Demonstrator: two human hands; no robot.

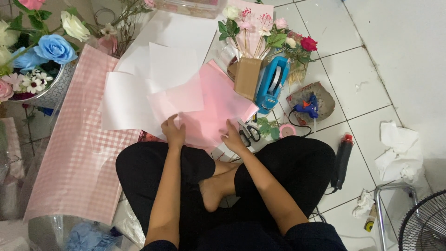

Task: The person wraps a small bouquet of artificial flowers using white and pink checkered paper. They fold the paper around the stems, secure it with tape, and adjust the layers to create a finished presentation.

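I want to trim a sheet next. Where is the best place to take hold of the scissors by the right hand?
Probably the black handle loops of the scissors, coming from the right hand beside them. They lie flat on the floor, loops toward the person's knee, blades partly under the pink paper.

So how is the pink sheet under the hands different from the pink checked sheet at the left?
The plain pink sheet has no pattern; the checked sheet has a pink and white grid. The plain one is smaller and lies on white paper; the checked one is long and lies beside the person's knee. Both hands, left hand and right hand, touch only the plain one. Both sheets lie flat.
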